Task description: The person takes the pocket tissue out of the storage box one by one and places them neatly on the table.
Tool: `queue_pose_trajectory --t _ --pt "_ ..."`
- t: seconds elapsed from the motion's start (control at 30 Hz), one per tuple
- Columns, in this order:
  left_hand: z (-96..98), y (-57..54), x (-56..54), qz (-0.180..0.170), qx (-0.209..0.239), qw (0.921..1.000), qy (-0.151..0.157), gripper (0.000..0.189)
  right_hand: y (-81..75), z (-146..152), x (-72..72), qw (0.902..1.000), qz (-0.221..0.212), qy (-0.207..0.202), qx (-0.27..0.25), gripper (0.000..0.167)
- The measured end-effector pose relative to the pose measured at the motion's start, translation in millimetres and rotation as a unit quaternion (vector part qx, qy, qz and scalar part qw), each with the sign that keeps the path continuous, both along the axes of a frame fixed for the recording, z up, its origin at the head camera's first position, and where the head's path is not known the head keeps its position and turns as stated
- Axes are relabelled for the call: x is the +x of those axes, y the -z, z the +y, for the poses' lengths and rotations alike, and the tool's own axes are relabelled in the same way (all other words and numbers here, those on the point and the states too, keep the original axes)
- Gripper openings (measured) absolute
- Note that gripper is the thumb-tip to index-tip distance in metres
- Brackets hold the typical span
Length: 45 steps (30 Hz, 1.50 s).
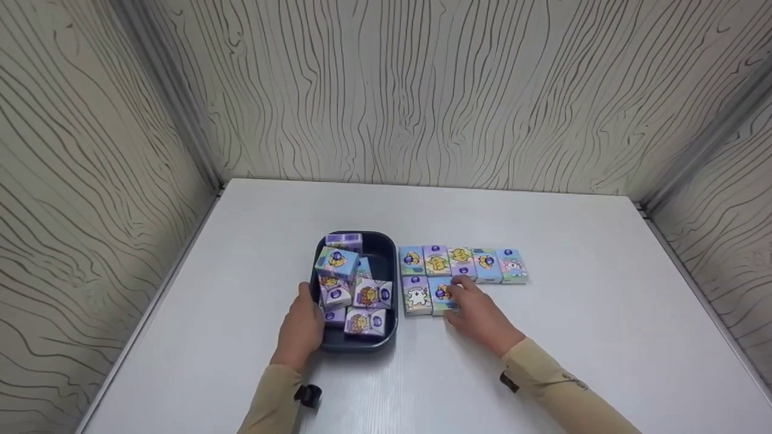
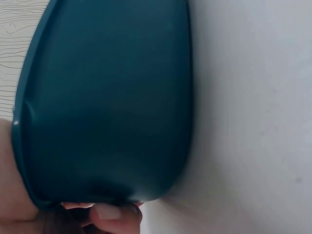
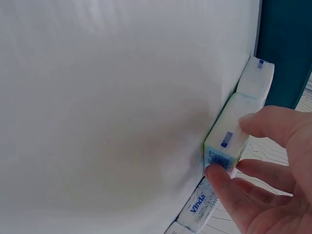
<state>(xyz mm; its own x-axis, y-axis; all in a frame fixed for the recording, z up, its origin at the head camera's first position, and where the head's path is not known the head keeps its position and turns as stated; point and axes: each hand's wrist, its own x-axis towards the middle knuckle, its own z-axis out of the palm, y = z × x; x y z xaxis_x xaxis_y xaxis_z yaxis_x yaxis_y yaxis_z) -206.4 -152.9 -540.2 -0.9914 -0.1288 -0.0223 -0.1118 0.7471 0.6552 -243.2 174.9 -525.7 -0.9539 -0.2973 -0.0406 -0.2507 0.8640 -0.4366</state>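
left hand (image 1: 301,328): clamped on the left side of the tub (image 1: 362,348), fingers against its outer wall, probably to steady it.
right hand (image 1: 482,319): pinches a blue pack (image 1: 441,301) by its edges, seemingly so the printed face stays uppermost; the two hands are apart.
blue pack: second in the near row, against the bear pack (image 1: 416,297), appearing to rest on the worktop (image 1: 573,241).
far row (image 1: 437,260): five packs side by side, likely a straight edge for squaring the near row.
loose packs (image 1: 368,322): jumbled inside the tub, some tilted over others, as if put in without sorting.
tub: just left of both rows, presumably for a short reach.
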Motion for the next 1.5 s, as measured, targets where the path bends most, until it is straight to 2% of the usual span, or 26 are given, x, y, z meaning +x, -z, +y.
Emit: queue_pose_trajectory --t 0.2,0.33,0.43,0.5,0.77,1.07,1.33,1.5 --pt "0.4 -0.6 -0.5 -0.001 0.0 1.0 -0.005 0.049 -6.9 -3 0.3 0.9996 0.001 -0.004 0.027 0.047" --pt "-0.3 -0.6 0.4 0.009 -0.005 0.9999 -0.001 0.049 -14.9 -8 -3.2 0.9975 0.046 -0.027 0.045 0.042" --pt "-0.5 -0.9 1.5 0.019 -0.009 0.9998 0.004 0.049 -22.7 -18 -10.3 0.9941 0.089 -0.051 0.035 0.036" --pt "-0.1 -0.8 2.2 0.019 -0.01 0.9998 0.005 0.049 -29.0 -29 -15.8 0.9925 0.103 -0.064 0.02 0.035" --pt "3.2 0.7 2.5 -0.001 0.004 1.0 -0.003 0.05 -52.9 -87 -34.2 0.9916 0.079 -0.095 -0.04 0.04" --pt "3.0 -0.9 -1.1 -0.007 0.003 1.0 -0.007 0.051 -67.5 -144 -46.4 0.9877 0.043 -0.148 -0.029 0.053" --pt "3.1 -0.3 0.0 0.011 0.003 0.9999 -0.005 0.049 -61.9 -172 -51.9 0.9859 0.028 -0.165 -0.008 0.055" --pt "1.6 -0.9 1.5 0.033 -0.006 0.9994 -0.006 0.045 -52.6 -179 -50.8 0.985 0.049 -0.165 0.013 0.048"
